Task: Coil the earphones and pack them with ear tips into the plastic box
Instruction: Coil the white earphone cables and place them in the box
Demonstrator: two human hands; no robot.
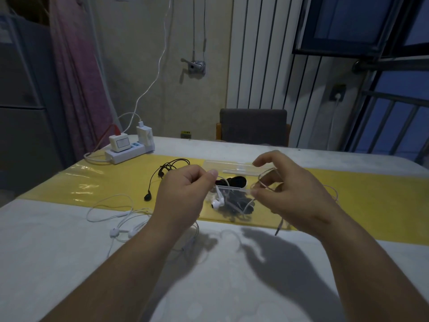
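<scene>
A power strip (125,155) sits at the table's (58,263) far left corner, close to the edge. The panel on its charger is too blurry to read. A second white set (120,220) lies loose on the white cloth, and black earphones (160,174) lie on the yellow mat (371,196), just left of the hands.

The left hand (185,194) is curled, with thumb and first finger pinching the cord of the white earphones (217,202). The two buds hang just below that pinch, above a clear bag of black ear tips (234,209) on the mat.

Behind them the box (232,167) stands open on the mat, with dark things inside that I cannot make out.

The right hand (297,196) is curled too, and holds the cord wound in loops round its fingers. The plug (278,228) hangs down near the mat's front edge.

A chair (253,126) stands at the far side. The most open room is the white cloth under the arms, and the mat past the right hand.
</scene>
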